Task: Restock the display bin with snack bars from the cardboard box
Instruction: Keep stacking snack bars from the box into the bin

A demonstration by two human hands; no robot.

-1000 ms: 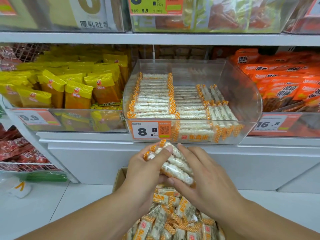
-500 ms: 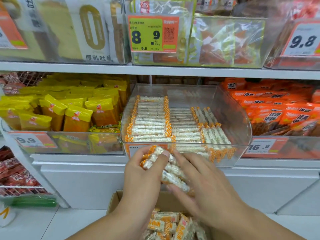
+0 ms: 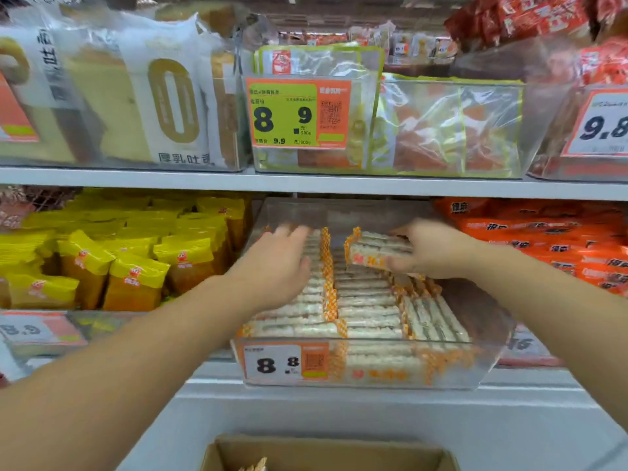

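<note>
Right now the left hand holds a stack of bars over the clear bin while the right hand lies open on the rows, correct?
Not quite: the sides are swapped. In the head view the right hand holds the stack of bars over the clear bin, and the left hand lies open on the rows.

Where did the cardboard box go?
The cardboard box sits at the bottom middle of the head view, on the floor below the clear display bin.

We reach both hands into the display bin point(image 3: 489, 351) on the middle shelf: left hand point(image 3: 275, 266) over the left row of snack bars point(image 3: 367, 311), right hand point(image 3: 431, 249) holding a stack of bars point(image 3: 377, 253) above the back. The cardboard box point(image 3: 326, 453) sits below.
</note>
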